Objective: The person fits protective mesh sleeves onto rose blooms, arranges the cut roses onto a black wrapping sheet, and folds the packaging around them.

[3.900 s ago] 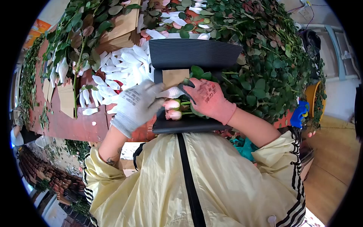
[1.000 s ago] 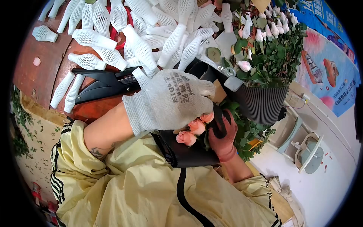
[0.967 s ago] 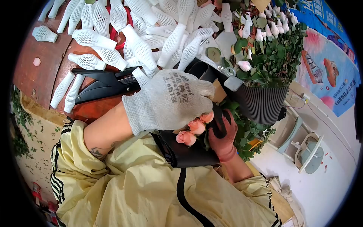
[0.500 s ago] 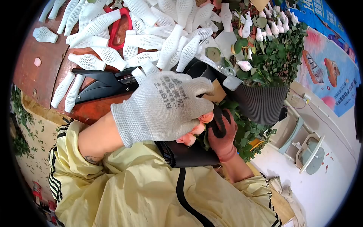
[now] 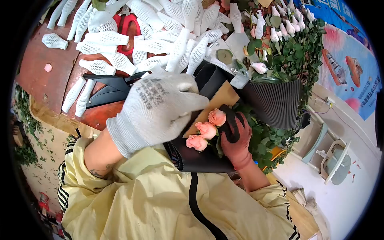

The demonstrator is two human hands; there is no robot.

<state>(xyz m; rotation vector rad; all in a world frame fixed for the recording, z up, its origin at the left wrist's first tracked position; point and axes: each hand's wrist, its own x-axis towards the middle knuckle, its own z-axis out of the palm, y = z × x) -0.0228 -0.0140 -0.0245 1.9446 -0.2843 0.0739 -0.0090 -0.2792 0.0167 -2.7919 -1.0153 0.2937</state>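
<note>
My left hand (image 5: 160, 110), in a pale grey knit glove, hovers left of three pink roses (image 5: 207, 130). Its fingers are apart and partly bent, with nothing visible in them. One fingertip reaches over a strip of brown cardboard (image 5: 219, 99) behind the blooms; I cannot tell whether it touches it. My right hand (image 5: 237, 138), in a red glove with black fingers, is closed round the roses just below their heads; the stems are mostly hidden. Under the roses, a black sheet (image 5: 196, 160) lies across my lap.
White mesh flower sleeves (image 5: 154, 46) are heaped over the red-brown table (image 5: 48, 82). Red-handled scissors (image 5: 127, 34) lie among them, with a black stapler (image 5: 108, 90) nearer me. On the right, a dark ribbed container (image 5: 276, 104) stands beside dense greenery (image 5: 292, 60) and sleeved buds (image 5: 288, 28).
My left hand has drawn back to the left, away from the blooms, uncovering all three roses and more of the cardboard. My right hand keeps its hold in nearly the same place.
</note>
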